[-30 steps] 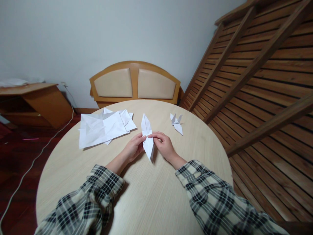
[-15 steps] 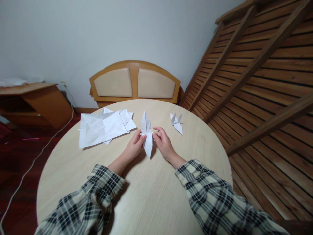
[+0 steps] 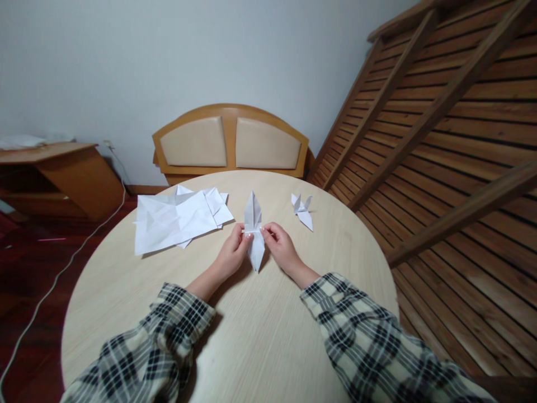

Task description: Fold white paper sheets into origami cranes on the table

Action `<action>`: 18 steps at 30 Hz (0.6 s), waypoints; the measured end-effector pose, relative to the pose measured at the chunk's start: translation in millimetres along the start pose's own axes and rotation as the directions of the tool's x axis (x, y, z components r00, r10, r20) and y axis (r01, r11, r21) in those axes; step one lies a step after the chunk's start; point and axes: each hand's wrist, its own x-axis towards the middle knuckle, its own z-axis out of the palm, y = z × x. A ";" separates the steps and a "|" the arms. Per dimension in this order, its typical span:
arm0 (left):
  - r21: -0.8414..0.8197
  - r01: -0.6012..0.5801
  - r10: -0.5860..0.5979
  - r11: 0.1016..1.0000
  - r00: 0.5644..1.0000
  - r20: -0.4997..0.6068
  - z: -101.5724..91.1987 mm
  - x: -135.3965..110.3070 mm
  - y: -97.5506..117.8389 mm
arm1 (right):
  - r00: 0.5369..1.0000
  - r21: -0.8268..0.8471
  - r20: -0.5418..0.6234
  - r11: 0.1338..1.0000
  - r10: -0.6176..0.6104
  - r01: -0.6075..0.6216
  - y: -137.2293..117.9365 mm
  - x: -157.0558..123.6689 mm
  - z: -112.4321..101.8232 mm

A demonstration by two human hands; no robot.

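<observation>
A person sits at a round, pale wooden surface (image 3: 260,341), both forearms in plaid sleeves (image 3: 146,347) stretched out over it. Between the two hands stands a long, narrow folded paper piece (image 3: 253,214), white and shaped like a slim diamond. One tip points to the far side, the other towards the person, and it sits a little past the middle of the surface.

The left hand (image 3: 232,254) comes in from the near left. Its grip is clamped on the left edge of the piece at its waist, thumb and forefinger pressed together on the paper. The right hand (image 3: 280,246) mirrors it from the right, its grip pinched on the opposite edge at the same height. The fingertips of the two hands nearly meet across the fold. The near tip of the piece hangs just above the surface or touches it; I cannot tell which.

To the far right of the hands, apart from them, a small finished paper crane (image 3: 302,210) rests on the surface. To the left lies a loose pile of creased white sheets (image 3: 176,219), overlapping one another, near the left hand but not touching it.

Beyond the far edge stands a wooden chair (image 3: 230,143) with two padded back panels against a plain wall. A slatted wooden frame (image 3: 440,140) leans along the right. At the far left is a low wooden cabinet (image 3: 62,173), and a white cable (image 3: 62,268) trails across the dark floor.
</observation>
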 end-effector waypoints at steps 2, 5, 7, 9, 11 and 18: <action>0.000 0.005 -0.005 1.000 1.000 0.000 0.3 -0.2 0.5 | 1.000 -0.009 -0.003 1.000 -0.009 0.009 -0.4 -0.1 0.2; -0.013 0.022 -0.022 1.000 1.000 -0.013 0.9 -0.5 1.2 | 1.000 -0.021 -0.007 1.000 -0.023 0.023 -2.7 -0.4 0.1; -0.003 0.030 -0.030 1.000 0.999 -0.022 1.1 -0.4 0.2 | 0.999 -0.036 -0.013 0.999 -0.033 0.032 -4.2 -0.4 0.0; 0.027 0.030 -0.029 0.999 0.999 -0.026 0.6 0.2 -2.2 | 0.998 -0.050 -0.026 0.998 -0.051 0.049 -5.0 -0.2 -0.1; 0.077 0.019 -0.017 0.997 1.000 -0.026 -0.5 1.4 -5.0 | 0.996 -0.060 -0.043 0.996 -0.075 0.072 -4.8 0.0 -0.1; 0.130 -0.050 0.056 0.990 0.997 -0.044 -3.0 3.7 -2.8 | 0.993 -0.079 -0.081 0.994 -0.088 0.081 -3.4 -0.1 0.7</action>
